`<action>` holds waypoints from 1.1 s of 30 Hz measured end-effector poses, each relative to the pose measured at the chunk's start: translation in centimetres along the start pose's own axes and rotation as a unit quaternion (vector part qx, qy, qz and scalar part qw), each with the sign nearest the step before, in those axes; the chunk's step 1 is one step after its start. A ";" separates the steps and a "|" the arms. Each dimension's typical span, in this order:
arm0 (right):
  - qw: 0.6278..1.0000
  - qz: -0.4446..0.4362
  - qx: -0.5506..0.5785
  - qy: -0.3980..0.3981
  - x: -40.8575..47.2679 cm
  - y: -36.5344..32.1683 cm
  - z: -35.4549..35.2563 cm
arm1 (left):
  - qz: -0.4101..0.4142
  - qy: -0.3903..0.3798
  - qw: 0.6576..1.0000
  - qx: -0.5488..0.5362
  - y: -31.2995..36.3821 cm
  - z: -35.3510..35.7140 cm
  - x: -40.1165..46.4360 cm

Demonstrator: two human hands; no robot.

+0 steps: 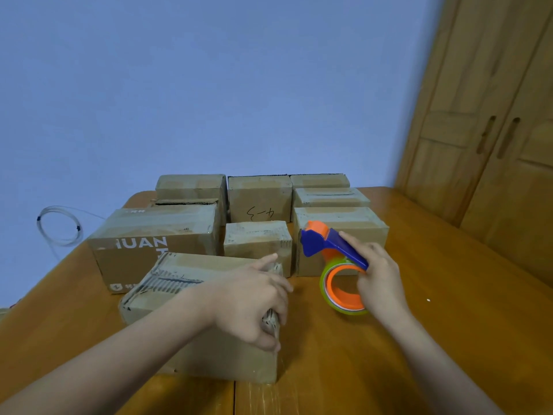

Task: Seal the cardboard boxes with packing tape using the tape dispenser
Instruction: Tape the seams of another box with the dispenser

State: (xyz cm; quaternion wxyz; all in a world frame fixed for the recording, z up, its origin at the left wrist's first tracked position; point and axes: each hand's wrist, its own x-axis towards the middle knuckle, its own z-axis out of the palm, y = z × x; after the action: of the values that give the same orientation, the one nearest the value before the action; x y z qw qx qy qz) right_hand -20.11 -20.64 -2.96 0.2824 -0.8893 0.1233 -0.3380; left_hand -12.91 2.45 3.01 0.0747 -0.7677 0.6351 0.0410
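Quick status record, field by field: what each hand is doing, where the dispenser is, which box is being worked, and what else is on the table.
left hand: left hand grips the right end of the nearest box
right hand: right hand holds the tape dispenser
dispenser position: right of the nearest box, apart from it, above the table
other boxes: stacked behind, including a box marked HUAN
background: coiled clear tubing, wooden doors

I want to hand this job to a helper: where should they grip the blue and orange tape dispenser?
Grip the blue handle of the blue and orange tape dispenser, coming from the near right as the right hand does; that leaves the far-left cutter and the tape roll free.
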 end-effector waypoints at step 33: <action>0.996 -0.041 0.083 -0.008 2.7 -4.0 -2.1 | -0.315 0.043 0.948 -0.030 -1.0 0.0 4.5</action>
State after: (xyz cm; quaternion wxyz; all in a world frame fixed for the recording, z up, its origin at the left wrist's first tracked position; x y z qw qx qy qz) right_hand -19.40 -19.37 2.03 0.3420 -0.8697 0.0565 -0.3514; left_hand -11.08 -1.78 2.40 0.0334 -0.9317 0.3617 0.0014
